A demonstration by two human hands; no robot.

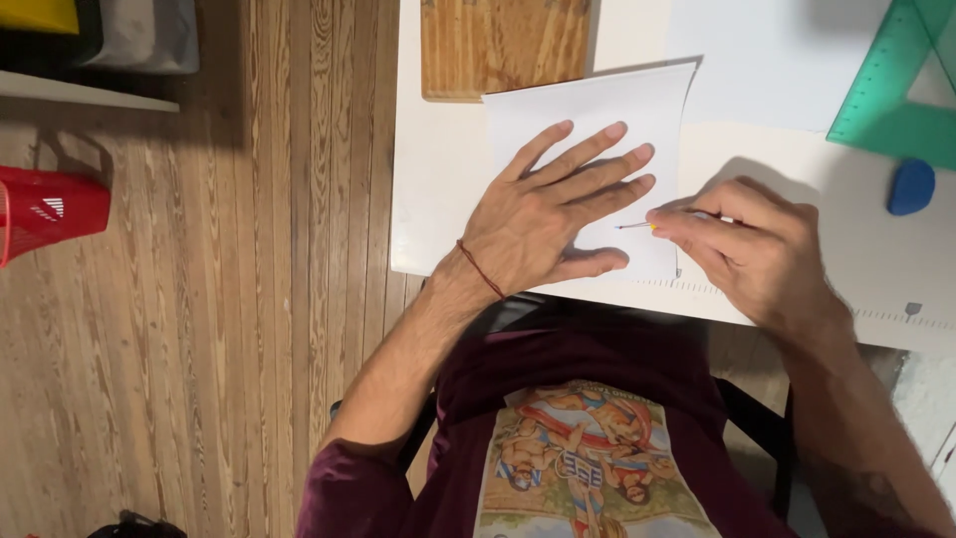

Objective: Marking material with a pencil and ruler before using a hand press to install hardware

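My left hand [553,211] lies flat with fingers spread on a white sheet of paper [637,115], pressing it onto the white table [438,169]. A thin red cord circles that wrist. My right hand [749,247] is closed around a thin pencil [633,226], whose tip rests on the paper just right of my left fingers. A clear ruler [896,317] runs along the table's near edge under my right hand.
A wooden board [503,45] sits at the table's far edge. A green set square [896,85] and a blue eraser [911,186] lie at the right. A red basket [50,211] stands on the wooden floor at the left.
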